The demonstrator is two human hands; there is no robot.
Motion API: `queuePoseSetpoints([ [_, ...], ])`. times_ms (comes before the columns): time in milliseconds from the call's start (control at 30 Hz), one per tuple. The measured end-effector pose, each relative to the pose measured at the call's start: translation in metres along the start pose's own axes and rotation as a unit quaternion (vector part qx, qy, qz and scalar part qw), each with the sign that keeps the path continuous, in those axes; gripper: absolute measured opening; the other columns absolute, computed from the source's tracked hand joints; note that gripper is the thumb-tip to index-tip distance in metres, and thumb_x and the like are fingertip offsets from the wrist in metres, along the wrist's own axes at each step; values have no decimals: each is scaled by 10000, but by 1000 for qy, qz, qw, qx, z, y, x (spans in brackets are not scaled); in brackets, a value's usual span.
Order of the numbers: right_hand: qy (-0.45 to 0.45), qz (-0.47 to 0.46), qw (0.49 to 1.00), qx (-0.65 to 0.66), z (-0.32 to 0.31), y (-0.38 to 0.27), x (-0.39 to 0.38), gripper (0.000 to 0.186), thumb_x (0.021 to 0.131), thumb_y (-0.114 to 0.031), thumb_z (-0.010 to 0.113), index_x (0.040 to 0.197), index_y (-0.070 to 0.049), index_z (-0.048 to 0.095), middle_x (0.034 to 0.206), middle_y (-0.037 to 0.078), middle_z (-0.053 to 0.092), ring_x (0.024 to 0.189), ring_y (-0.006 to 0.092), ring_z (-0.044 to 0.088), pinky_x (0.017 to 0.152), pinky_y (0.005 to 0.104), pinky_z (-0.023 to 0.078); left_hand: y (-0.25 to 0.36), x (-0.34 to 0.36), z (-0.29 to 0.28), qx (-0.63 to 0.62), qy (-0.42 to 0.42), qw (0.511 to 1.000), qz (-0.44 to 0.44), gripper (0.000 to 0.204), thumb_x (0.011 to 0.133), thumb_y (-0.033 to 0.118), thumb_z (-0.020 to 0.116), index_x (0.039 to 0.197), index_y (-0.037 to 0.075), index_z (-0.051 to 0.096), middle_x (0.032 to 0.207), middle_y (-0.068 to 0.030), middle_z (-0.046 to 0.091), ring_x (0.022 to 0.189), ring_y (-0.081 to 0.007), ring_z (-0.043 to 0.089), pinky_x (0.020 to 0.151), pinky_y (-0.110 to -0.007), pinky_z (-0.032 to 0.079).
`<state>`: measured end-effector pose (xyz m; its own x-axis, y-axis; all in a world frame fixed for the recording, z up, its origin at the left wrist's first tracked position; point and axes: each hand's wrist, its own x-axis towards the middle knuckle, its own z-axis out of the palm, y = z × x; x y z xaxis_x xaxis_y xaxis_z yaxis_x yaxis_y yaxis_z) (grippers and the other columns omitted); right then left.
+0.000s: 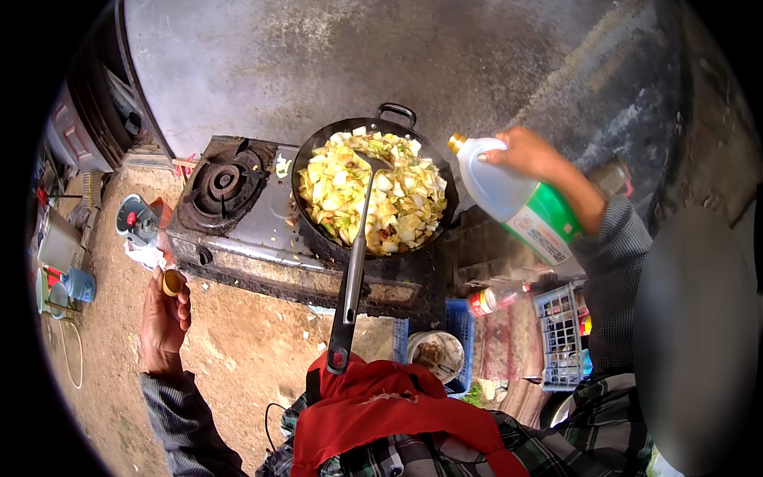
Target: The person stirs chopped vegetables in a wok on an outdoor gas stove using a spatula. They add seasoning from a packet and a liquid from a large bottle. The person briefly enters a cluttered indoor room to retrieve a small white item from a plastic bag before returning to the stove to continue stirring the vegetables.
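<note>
Holding tilted jug (520, 205), spout (457, 143) beyond right fingers (515, 145)

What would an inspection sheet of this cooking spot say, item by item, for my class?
Surface: grimy stove, food scraps on it.
Job's things: wok full of chopped vegetables, spatula resting in it; large bottle, tilted, uncapped.
Clutter: blue crate, red-labelled bottle lying down, plastic basket.
Hands: left hand holds a round cap; right hand grips the large bottle.
Cables: thin dark cord beside the plaid clothing.
Surroundings: earth floor, grey surface behind the stove.
</note>
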<state>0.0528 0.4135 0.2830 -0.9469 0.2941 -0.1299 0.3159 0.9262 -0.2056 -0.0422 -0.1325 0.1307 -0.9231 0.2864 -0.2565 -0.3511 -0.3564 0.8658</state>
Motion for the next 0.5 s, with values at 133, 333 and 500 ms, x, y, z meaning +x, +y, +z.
queuePoseSetpoints([
  [133,-15,-10,999,40,7,-6,-17,415,751,-387,629,890,4,643,823,169,645,762,266,632,680,371,471,-3,-2,8,4,-12,1000,-4,379,908,445,438,894,76,525,623,0,532,408,-54,437,321,-164,328],
  [333,-47,-11,998,40,14,-18,-30,368,752,-344,632,892,-4,647,828,155,647,761,253,632,681,357,471,-4,0,17,1,-33,999,-14,379,904,453,443,885,84,529,621,0,532,408,-53,438,322,-163,329],
  [500,-66,-13,998,-19,26,-35,-28,371,733,-364,641,884,-26,655,823,147,644,784,270,624,694,371,467,-4,-7,17,6,-3,1000,-15,373,899,453,453,886,87,527,608,2,532,401,-49,442,314,-159,326],
])
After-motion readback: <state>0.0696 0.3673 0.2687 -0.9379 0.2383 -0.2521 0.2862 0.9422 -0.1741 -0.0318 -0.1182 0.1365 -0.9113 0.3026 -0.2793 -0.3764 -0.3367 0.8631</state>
